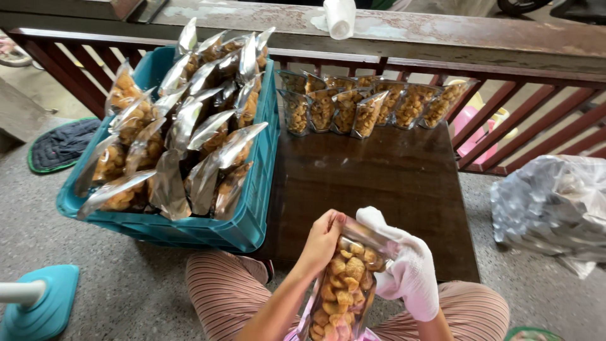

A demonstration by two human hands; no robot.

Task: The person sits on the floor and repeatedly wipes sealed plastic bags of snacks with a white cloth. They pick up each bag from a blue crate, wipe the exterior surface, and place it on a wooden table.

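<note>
Both grips pinching mouth of one clear snack pouch (341,287), low centre of frame: bare left hand (323,237) at left corner, white-gloved right hand (407,271) at right. Pouch long axis running upright, tilting toward lap, over desk (379,177) near edge.

The scene is viewed by one head-worn camera, aimed steeply down and forward. The hands (366,252) are seen close at the bottom centre, the table (391,177) mid-frame, the crate (252,215) at left, and the railing (442,44) along the top.
</note>
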